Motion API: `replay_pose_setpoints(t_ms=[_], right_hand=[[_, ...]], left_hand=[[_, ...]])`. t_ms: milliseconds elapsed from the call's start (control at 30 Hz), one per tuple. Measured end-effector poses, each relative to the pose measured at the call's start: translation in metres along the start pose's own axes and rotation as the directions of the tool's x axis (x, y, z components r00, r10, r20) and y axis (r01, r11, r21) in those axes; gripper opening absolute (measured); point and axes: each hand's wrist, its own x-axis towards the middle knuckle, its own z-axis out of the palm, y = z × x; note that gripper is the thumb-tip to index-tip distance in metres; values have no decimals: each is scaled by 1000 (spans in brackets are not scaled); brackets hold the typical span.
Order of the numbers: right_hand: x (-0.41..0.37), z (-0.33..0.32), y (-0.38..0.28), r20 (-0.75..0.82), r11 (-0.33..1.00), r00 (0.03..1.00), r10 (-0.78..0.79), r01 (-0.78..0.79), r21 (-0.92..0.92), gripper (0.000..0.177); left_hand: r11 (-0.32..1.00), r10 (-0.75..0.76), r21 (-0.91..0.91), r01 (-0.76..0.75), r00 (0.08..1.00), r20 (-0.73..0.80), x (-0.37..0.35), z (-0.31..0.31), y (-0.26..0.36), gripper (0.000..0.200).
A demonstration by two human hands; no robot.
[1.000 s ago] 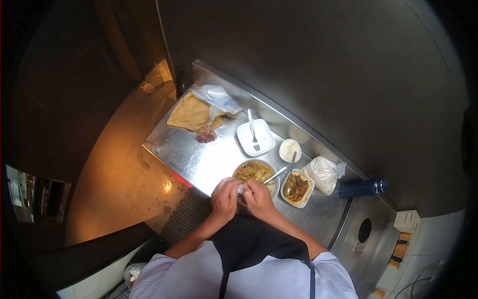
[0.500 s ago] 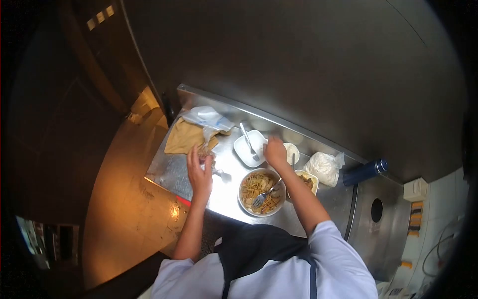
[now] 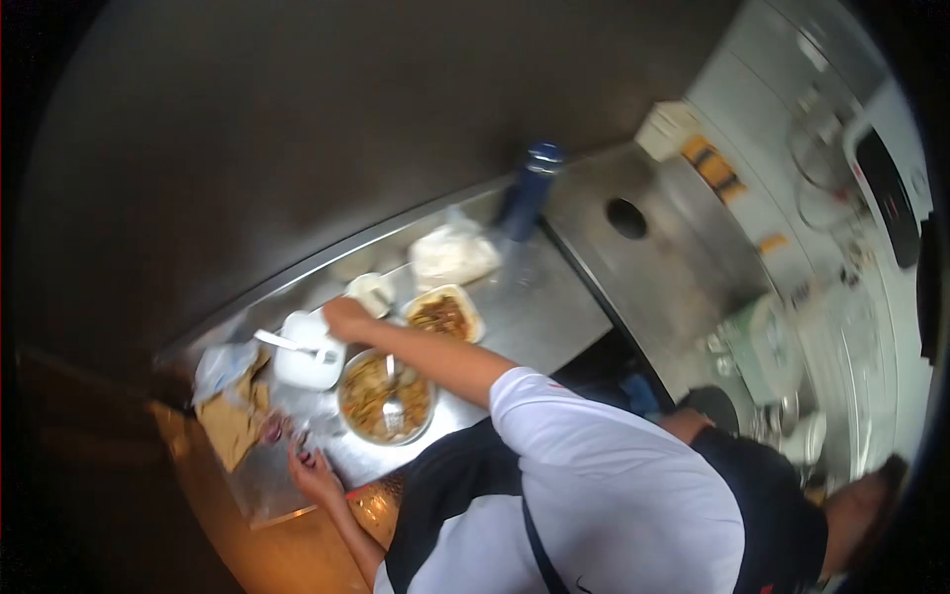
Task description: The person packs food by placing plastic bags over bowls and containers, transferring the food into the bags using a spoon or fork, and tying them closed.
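My right hand (image 3: 346, 319) is closed at the right rim of a white square dish (image 3: 309, 368); its fingertips are hidden. A fork (image 3: 287, 343) rests across that dish. Just below, a round bowl of noodles (image 3: 368, 401) has another fork (image 3: 393, 411) in it. Lower left, my left hand (image 3: 315, 477) has its fingers curled around something small and dark reddish, too blurred to name. Close to its fingertips lies a reddish item (image 3: 273, 428), perhaps in clear plastic. A brown cloth or paper (image 3: 228, 426) and a clear plastic bag (image 3: 224, 370) lie beyond it.
Along the counter (image 3: 539, 322) stand a small white cup (image 3: 370, 294), a dish of brown food (image 3: 440, 315), a white-filled plastic bag (image 3: 453, 255) and a blue bottle (image 3: 529, 193). To the right are a metal surface with a dark hole (image 3: 626, 218) and a person's dark clothing (image 3: 777, 495).
My view has swung right, so the counter appears farther left and rotated. My right hand stays by the white dish's rim, and my left hand stays near the reddish item.
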Motion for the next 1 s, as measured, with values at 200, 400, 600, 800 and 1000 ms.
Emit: replay_pose_setpoints(t_ms=[200,400,600,800,1000], right_hand=[[-87,-71,32,-75,987,996,44,-32,159,16],[-237,-164,140,-241,879,870,430,-341,334,16],[-410,-143,390,-680,722,479,555,-684,107,10],[-559,-109,535,-796,236,-21,605,-950,204,20],[-624,-90,610,-321,23,-454,831,-548,836,30]], left_hand=[[992,62,-117,-53,995,78,54,29,5,50],[929,186,-346,-133,975,123,90,56,24,46],[946,143,-303,-118,988,61,65,67,0,29],[986,-6,-168,9,1000,17,14,49,28,25],[999,-11,33,10,999,46,-17,43,79,26]])
